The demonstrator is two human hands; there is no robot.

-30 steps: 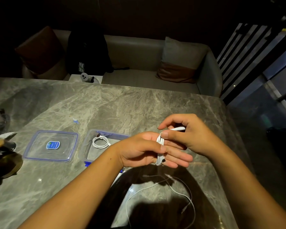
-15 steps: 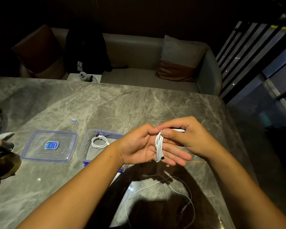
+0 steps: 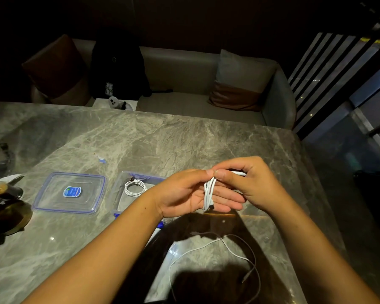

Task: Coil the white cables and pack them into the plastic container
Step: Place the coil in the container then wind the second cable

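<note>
Grey marble tabletop (image 3: pixel 184 139), dim sofa (image 3: pixel 184 84) behind. Over it the left hand (image 3: pixel 184 194) lies palm up, fingers straight, white cable (image 3: pixel 208 194) looped round them, thumb pinning the loops. The right hand (image 3: pixel 250 185) pinches that cable's end. Just left, the clear blue-rimmed plastic container (image 3: pixel 140 175) holds a coiled white lead (image 3: pixel 135 188), with the clear flat lid (image 3: pixel 70 194) beside it. A loose white wire (image 3: pixel 235 253) sprawls nearer.
</note>
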